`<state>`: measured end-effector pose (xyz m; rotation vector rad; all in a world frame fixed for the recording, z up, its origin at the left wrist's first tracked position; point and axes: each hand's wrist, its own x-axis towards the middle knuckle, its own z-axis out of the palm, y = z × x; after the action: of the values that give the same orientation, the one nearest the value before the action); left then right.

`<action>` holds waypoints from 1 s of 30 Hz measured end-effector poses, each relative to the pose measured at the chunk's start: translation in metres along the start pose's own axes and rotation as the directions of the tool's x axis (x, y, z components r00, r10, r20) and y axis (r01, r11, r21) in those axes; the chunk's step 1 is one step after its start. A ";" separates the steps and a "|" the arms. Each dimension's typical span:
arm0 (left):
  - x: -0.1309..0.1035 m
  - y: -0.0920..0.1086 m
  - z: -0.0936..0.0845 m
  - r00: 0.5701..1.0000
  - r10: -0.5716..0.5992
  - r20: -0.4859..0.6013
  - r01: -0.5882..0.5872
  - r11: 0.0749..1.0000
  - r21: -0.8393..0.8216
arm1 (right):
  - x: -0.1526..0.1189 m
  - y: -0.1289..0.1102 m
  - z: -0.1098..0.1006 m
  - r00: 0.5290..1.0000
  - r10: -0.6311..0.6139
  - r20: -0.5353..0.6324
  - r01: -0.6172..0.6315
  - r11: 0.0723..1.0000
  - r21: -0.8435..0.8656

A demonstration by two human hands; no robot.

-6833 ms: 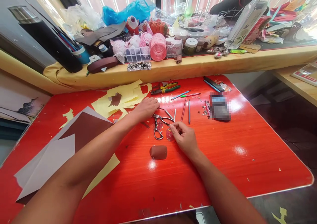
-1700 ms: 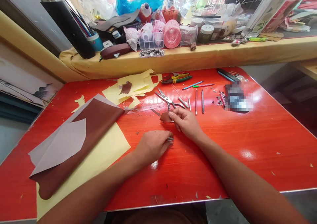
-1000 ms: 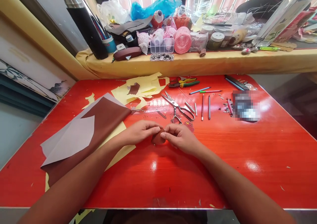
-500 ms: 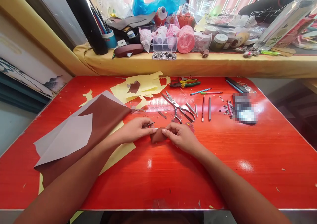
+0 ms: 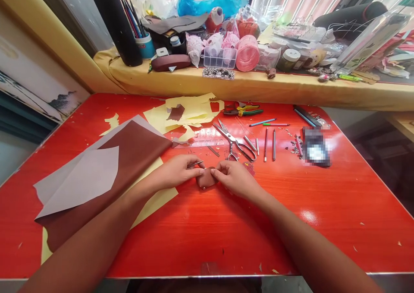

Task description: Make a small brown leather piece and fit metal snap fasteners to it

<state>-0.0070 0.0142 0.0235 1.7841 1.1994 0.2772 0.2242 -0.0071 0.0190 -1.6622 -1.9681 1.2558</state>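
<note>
A small brown leather piece (image 5: 206, 180) is held just above the red table, between my two hands. My left hand (image 5: 183, 170) pinches its left upper edge, and a thin dark metal rod (image 5: 196, 163) sticks out between the fingers of that hand. With thumb and fingers, my right hand (image 5: 228, 173) grips the piece at its upper right. A tiny shiny metal dot (image 5: 203, 188) shows at the lower edge of the leather. Right behind the hands lie the scissors (image 5: 235, 142), their handles slightly apart.
To the left, a large folded brown leather sheet (image 5: 136, 150) lies over yellow paper (image 5: 155, 206). Pliers (image 5: 242, 110), pens (image 5: 265, 144), metal tubes (image 5: 250, 142) and yellow scraps (image 5: 190, 109) lie toward the back. A cluttered ledge (image 5: 181, 81) runs behind the table (image 5: 258, 241).
The leather piece has tilted a little, and the shiny dot at its lower edge now shows. Both hands keep their grip. The camera view has turned slightly.
</note>
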 end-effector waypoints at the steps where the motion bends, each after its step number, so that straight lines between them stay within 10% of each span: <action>1: -0.001 -0.001 0.001 1.000 -0.008 -0.011 0.008 1.000 -0.005 | 0.001 0.000 0.001 1.000 0.005 -0.003 -0.005 1.000 -0.008; 13: -0.002 -0.002 0.015 0.982 -0.107 -0.156 0.126 0.985 0.117 | 0.004 -0.009 0.001 0.999 0.047 0.010 -0.045 0.988 -0.147; 22: -0.001 0.002 0.016 0.977 -0.142 -0.158 0.167 0.974 0.155 | 0.002 -0.005 -0.005 0.988 0.075 0.138 -0.089 0.991 0.099; 30: -0.002 0.003 0.015 0.977 -0.137 -0.161 0.160 0.976 0.144 | 0.005 -0.010 -0.003 0.999 0.029 0.023 -0.029 0.999 -0.034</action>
<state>0.0035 0.0036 0.0186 1.8210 1.4904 0.2386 0.2180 -0.0009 0.0268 -1.7055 -1.9966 1.2648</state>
